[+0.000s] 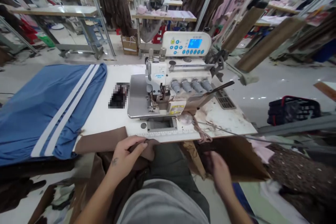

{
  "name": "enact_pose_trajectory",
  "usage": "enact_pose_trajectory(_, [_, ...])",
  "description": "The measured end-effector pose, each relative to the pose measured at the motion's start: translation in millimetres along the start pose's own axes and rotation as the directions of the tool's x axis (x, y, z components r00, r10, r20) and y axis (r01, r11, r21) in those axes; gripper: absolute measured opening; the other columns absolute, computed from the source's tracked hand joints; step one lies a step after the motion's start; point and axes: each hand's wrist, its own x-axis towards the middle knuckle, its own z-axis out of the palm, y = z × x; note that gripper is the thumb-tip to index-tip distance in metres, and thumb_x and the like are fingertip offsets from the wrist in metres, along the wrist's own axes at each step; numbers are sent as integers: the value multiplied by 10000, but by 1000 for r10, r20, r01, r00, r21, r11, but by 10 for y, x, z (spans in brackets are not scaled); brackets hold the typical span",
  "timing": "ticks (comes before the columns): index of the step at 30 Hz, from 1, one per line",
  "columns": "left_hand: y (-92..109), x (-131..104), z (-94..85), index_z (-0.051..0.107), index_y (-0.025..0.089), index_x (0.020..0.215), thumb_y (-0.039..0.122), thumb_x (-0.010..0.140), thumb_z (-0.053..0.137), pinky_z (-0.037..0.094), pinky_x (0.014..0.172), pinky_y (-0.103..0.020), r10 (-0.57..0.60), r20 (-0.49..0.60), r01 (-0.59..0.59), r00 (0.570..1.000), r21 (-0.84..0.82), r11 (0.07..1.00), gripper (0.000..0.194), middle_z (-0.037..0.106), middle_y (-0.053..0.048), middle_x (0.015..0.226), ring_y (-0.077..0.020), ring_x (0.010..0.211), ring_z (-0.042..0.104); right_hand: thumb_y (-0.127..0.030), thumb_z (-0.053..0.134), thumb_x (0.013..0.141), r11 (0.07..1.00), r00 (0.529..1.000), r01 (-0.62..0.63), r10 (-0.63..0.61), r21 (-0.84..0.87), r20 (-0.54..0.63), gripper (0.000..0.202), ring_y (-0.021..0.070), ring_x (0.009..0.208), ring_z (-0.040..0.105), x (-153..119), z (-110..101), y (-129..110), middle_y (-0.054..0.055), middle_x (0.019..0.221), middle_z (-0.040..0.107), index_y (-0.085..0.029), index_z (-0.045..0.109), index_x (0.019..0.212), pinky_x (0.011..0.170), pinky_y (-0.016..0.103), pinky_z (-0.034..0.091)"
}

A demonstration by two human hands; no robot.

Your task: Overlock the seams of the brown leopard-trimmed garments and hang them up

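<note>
My left fingers (138, 149) pinch brown cloth (102, 141) at seven o'clock; hanging weight could drag it loose. Right fingers (216, 158) blurred, can't tell.

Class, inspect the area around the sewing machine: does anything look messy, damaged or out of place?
The white tabletop looks stained right of the sewing machine, and a tangled cord droops untidily at the front edge.
</note>
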Motion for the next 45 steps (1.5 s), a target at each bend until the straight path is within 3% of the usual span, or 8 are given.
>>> enact_pose_trajectory(2, [8,-21,5,836,238,973,359,941,720,588,821,-275,13,3,-13,1000,16,1000,171,816,-49,977,-201,895,750,-644,410,1059,990,978,1,-31,140,206,561,267,642,679,-246,227,-312,79,716,716,-230,708,825,600,376,531])
enact_pose_trajectory(5, [54,-70,29,830,238,996,349,963,698,584,815,-257,46,24,-47,999,34,998,175,815,-41,985,-189,892,748,-556,552,1030,955,881,81,-203,287,428,424,217,669,646,-209,382,-934,31,717,696,-211,706,837,625,310,469])
enact_pose_trajectory(10, [170,-182,21,829,244,954,324,969,684,562,757,-209,51,14,-51,999,17,999,166,808,-4,879,-153,795,737,-542,722,936,900,797,218,-388,379,463,377,147,627,548,169,307,-1820,-26,660,631,-206,679,773,603,252,354])
enact_pose_trajectory(14, [248,-268,-10,839,244,957,304,973,667,552,764,-191,49,-6,-49,999,-22,999,183,817,-1,898,-145,812,743,-511,767,894,896,766,235,-409,377,495,374,126,629,512,251,327,-2131,-48,638,586,-198,648,728,601,237,320])
enact_pose_trajectory(23, [213,-374,-27,845,212,960,335,973,670,537,750,-214,-32,-73,25,997,-93,995,214,804,-7,879,-162,800,720,-479,715,879,884,701,162,-416,438,579,351,125,635,462,207,455,-2258,-50,629,534,-195,614,699,606,247,306])
enact_pose_trajectory(29, [211,-380,-11,820,180,878,382,991,645,502,708,-236,-82,-23,79,996,-118,990,290,752,-12,793,-167,752,666,-500,658,927,878,694,76,-388,473,607,409,126,634,443,167,502,-2213,-50,620,505,-195,581,667,609,255,311])
enact_pose_trajectory(40, [223,-377,10,464,188,652,425,1019,572,301,580,-255,-89,25,88,996,48,995,449,384,36,640,-111,622,369,-529,616,958,842,678,-67,-355,535,644,466,130,649,389,70,596,-2170,-49,631,423,-203,499,647,603,257,296])
enact_pose_trajectory(45, [239,-375,-1,519,184,661,423,1026,570,319,589,-252,-99,59,94,993,85,992,438,437,35,639,-112,627,405,-544,643,952,798,661,-127,-374,589,650,472,129,656,374,48,721,-2166,-44,652,417,-202,491,663,606,253,293])
